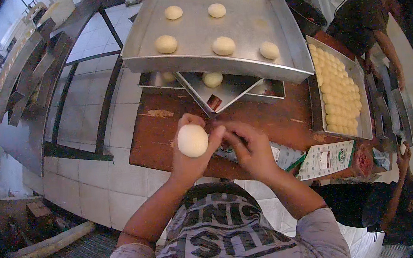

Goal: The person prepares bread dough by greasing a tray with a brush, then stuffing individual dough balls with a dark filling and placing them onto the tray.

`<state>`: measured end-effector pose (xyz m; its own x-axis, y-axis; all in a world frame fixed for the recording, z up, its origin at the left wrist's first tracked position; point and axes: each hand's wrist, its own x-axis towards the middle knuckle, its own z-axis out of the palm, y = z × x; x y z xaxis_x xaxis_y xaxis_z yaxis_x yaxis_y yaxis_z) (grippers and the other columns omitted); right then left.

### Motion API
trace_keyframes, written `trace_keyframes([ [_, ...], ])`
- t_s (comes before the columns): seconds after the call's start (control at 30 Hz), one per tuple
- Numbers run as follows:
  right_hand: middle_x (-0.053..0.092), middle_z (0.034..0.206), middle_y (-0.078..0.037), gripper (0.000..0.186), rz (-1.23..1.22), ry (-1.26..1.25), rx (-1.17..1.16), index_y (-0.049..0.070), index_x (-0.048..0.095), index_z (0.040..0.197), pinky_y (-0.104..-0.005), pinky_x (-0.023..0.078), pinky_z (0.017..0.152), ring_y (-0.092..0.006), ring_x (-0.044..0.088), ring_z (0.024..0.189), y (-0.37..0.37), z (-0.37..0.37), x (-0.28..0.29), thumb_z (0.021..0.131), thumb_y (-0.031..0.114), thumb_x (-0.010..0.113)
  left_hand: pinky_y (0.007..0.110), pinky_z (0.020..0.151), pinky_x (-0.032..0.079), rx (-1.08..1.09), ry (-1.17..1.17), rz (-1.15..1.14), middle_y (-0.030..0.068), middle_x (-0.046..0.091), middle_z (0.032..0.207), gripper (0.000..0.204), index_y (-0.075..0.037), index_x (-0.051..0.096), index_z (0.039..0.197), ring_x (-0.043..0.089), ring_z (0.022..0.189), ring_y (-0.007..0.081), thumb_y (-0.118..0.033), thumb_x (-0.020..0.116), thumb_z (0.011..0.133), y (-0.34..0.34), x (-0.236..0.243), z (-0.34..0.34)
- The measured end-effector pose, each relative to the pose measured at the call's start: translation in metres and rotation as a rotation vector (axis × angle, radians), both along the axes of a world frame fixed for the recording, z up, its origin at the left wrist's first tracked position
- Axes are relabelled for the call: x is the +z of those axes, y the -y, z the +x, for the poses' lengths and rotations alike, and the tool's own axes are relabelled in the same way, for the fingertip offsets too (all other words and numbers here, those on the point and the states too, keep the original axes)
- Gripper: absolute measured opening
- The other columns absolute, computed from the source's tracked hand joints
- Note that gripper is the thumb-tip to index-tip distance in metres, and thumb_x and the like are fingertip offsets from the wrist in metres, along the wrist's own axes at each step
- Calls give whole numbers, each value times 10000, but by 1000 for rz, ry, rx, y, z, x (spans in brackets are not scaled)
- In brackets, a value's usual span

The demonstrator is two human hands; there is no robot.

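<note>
A smooth, pale dough ball (192, 141) sits in my left hand (188, 165), which is closed around it with the thumb extended to the right. Close beside that thumb is my right hand (255, 150). Its fingers are curled and pinched together, slightly blurred, and whatever lies between them is hidden. Beyond my hands, a large metal tray (249, 14) holds several dough balls set well apart, one of them a round dough ball (223, 46) near its front edge. It rests over smaller metal trays, and a tilted tray (203, 96) beneath shows another dough ball and a small dark brown piece.
Under the trays is a brown wooden table (286, 115). To the right, a long tray (367, 121) is packed with dough pieces. Patterned white-and-green wrappers (325, 161) lie at the near edge. Two people work at the right; a black metal frame (107, 107) stands left.
</note>
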<state>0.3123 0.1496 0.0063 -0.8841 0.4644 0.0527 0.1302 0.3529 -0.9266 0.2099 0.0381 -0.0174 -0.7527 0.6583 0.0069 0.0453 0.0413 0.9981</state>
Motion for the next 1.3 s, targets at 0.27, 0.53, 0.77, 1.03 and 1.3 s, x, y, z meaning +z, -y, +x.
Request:
trace_keyframes([
  [0.27,492,1196,-144,487,634,-384,349,70,533,1166,-394,401,921,-319,480,1107,-25,-18,37,701,98,676,374,782,433,-96,-609,89,116,522,942,473,-22,529,1068,513,817,258,-113,760,666,-17,-3,-16],
  [0.53,549,1130,-135,428,706,-537,-512,9,484,1168,-326,429,879,-234,555,992,-228,-108,109,820,201,643,335,839,441,-61,-412,-108,127,562,1043,355,-14,537,1082,556,965,241,-68,677,761,17,25,-38],
  [0.77,350,1394,-214,516,1040,388,-129,8,392,1322,-408,360,1005,-379,443,1201,-287,-136,50,827,138,457,327,846,443,-39,-332,-233,123,578,1030,284,-8,540,1063,567,968,231,-46,629,796,71,-4,-53],
  [1.03,368,1394,-185,571,1038,344,-90,8,321,1366,-412,359,1018,-328,421,1243,-297,-124,25,806,48,425,307,853,436,-224,-304,-275,105,581,1017,228,-2,555,1047,561,961,206,-23,585,822,27,15,-37],
  [1.3,645,990,-171,192,849,330,-739,33,674,953,-329,494,730,-258,634,838,-325,106,46,807,135,603,298,872,407,120,-161,-332,67,576,1036,158,-18,564,1027,531,971,163,-103,536,897,71,-10,-37],
])
